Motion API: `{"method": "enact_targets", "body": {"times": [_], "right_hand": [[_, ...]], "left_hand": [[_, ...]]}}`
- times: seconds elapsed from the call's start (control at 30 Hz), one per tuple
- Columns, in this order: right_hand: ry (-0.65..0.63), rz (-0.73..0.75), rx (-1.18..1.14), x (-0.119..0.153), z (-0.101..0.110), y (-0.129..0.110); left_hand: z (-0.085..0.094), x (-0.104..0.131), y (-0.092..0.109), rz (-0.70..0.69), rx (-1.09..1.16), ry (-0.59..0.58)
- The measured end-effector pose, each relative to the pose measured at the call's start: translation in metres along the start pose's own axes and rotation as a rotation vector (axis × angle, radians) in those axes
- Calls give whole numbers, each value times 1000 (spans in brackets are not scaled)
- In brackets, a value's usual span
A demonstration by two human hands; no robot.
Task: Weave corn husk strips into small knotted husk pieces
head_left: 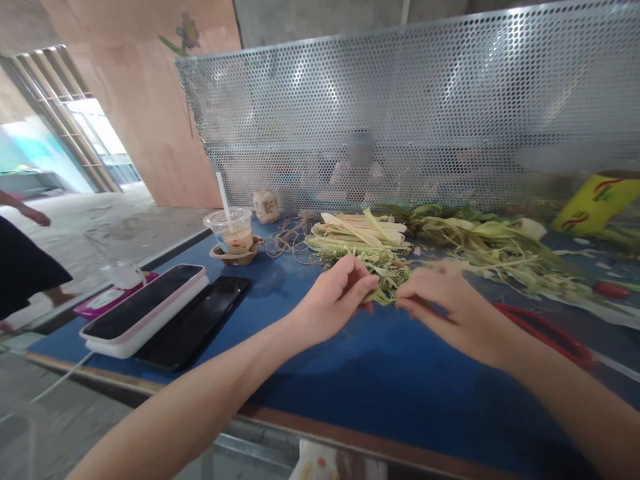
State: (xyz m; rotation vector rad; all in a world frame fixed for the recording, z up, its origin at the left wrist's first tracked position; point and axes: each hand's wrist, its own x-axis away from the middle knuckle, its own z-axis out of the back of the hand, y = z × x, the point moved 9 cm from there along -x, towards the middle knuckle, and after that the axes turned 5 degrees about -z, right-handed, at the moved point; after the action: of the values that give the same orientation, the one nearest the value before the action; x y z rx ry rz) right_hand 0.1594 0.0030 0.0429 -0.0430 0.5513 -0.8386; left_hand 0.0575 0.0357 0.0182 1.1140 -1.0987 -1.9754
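Note:
My left hand (340,293) is closed, thumb against the fingers, at the near edge of a bunch of green leafy stems (393,270) on the blue table. Part of a thin green piece shows by its fingertips. To the right, my right hand (445,300) is slightly blurred, its thumb and fingers pinched together at the bunch's right end. Whatever its fingertips hold is too small to make out. Just behind the stems lies a stack of pale, flat husk strips (355,230).
Loose green husks (480,240) cover the back right, near red-handled scissors (545,330) and a yellow roll (597,203). An iced drink (235,233), tangled twine (290,239) and phones (195,323) are at left. A perforated metal screen (400,113) stands behind; a person is at far left.

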Motion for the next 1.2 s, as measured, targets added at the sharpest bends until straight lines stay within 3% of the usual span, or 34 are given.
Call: {"method": "enact_targets", "body": {"times": [0.1, 0.3, 0.47, 0.63, 0.77, 1.07, 1.2], "right_hand": [[18, -31, -39, -1, -2, 1], [2, -54, 37, 2, -5, -3], [-94, -127, 12, 4, -14, 1], [-195, -400, -460, 7, -35, 18], [-289, -449, -740, 6, -52, 14], [-6, -517, -673, 5, -40, 27], [31, -509, -683, 6, -39, 31]], "left_hand": [[-10, 1, -1, 21, 67, -83], [-13, 3, -12, 92, 110, -60], [-24, 6, -15, 106, 91, -199], [-23, 8, -14, 128, 13, -215], [-29, 12, -18, 180, 16, -256], [-37, 13, -18, 182, 96, -287], [-42, 15, -20, 186, 149, -335]]}}
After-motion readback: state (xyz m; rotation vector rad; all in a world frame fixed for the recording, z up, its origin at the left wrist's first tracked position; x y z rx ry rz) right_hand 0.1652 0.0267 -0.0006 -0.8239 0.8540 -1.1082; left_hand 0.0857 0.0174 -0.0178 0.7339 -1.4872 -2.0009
